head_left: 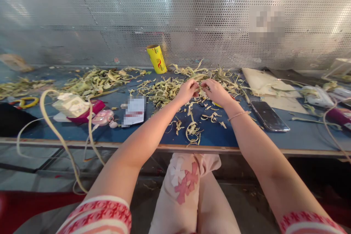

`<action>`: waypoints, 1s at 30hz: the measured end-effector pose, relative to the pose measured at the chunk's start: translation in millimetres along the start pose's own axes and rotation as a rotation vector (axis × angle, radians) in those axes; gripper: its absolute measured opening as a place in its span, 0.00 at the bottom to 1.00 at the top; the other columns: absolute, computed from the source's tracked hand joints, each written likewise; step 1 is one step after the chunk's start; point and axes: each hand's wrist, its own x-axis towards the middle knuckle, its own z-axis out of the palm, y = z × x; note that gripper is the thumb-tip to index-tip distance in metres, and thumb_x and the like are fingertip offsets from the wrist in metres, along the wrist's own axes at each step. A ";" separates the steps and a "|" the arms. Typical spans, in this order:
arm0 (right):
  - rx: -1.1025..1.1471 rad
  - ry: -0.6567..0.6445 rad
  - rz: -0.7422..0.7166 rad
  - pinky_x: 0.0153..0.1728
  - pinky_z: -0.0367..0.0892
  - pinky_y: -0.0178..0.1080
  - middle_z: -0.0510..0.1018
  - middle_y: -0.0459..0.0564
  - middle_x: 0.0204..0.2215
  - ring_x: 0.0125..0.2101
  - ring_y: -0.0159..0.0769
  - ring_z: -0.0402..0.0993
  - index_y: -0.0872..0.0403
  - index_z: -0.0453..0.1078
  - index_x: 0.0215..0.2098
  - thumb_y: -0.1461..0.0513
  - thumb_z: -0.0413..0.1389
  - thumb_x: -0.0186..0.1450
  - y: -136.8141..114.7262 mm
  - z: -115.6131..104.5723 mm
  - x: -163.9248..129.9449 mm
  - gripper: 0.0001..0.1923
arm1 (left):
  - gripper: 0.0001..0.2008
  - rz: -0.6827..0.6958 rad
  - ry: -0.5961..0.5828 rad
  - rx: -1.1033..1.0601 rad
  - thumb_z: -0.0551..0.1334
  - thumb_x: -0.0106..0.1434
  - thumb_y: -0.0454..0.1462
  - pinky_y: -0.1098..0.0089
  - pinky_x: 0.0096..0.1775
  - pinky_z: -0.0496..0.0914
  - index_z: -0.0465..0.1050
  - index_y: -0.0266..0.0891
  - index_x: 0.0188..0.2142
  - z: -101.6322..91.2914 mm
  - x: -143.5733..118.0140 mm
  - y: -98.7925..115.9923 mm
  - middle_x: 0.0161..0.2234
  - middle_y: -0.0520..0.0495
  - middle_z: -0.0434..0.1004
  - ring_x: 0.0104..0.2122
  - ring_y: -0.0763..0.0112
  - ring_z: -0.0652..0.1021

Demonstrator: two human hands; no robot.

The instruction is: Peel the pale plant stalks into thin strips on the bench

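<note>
Perforated metal screen (pixel 192 11) is seen filling the whole back at twelve o'clock, and below it the blue table (pixel 219 137) is stretched from nine to three. Pale green stalk scraps (pixel 164 89) are heaped across its middle, with a second pile (pixel 95 78) spread toward ten o'clock. A yellow roll (pixel 156 58) is stood at the back edge at eleven, just beside the heap. A dark phone (pixel 268 116) is laid flat at two o'clock, near the right wrist, and a pink gadget (pixel 102 117) with white cord is parked at nine.

Now to the hands: both are brought together at twelve o'clock over the heap. The left hand (pixel 188 89) is curled, fingertips pinched on a thin strip (pixel 199 87); the right hand (pixel 215 89) is pinched on the same strip from the other side, knuckles almost touching.

For a clean peel, it is judged that the strip should be gripped close to the split and drawn apart slowly, low over the pile, so that the fibre is not snapped short.

Room is judged tight at three, where the phone is lying, and at the near table edge at six, where curled peelings (pixel 193 131) are already hanging close to the lip. Open blue surface is left at seven to eight o'clock.
</note>
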 end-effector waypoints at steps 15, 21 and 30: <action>-0.053 -0.039 0.007 0.39 0.65 0.40 0.70 0.51 0.28 0.34 0.38 0.67 0.54 0.71 0.30 0.65 0.51 0.64 -4.6 -1.3 2.0 0.08 | 0.04 -0.051 -0.025 0.024 0.65 0.53 0.28 0.71 0.31 0.71 0.70 0.33 0.28 -12.6 1.1 11.5 0.19 0.53 0.73 0.21 0.76 0.75; -0.045 -0.018 -0.010 0.38 0.65 0.39 0.69 0.51 0.28 0.33 0.37 0.66 0.54 0.72 0.30 0.65 0.48 0.64 -6.0 -2.2 1.6 0.10 | 0.02 0.043 -0.068 0.147 0.64 0.55 0.29 0.72 0.30 0.68 0.75 0.34 0.29 -20.8 -0.5 18.6 0.17 0.53 0.71 0.20 0.77 0.72; -0.058 0.038 0.034 0.38 0.65 0.40 0.70 0.51 0.28 0.32 0.38 0.67 0.55 0.74 0.31 0.67 0.49 0.62 -9.9 -2.0 1.4 0.11 | 0.04 -0.027 -0.047 -0.067 0.64 0.53 0.27 0.70 0.31 0.70 0.76 0.32 0.29 -15.9 0.7 14.9 0.19 0.52 0.72 0.21 0.78 0.72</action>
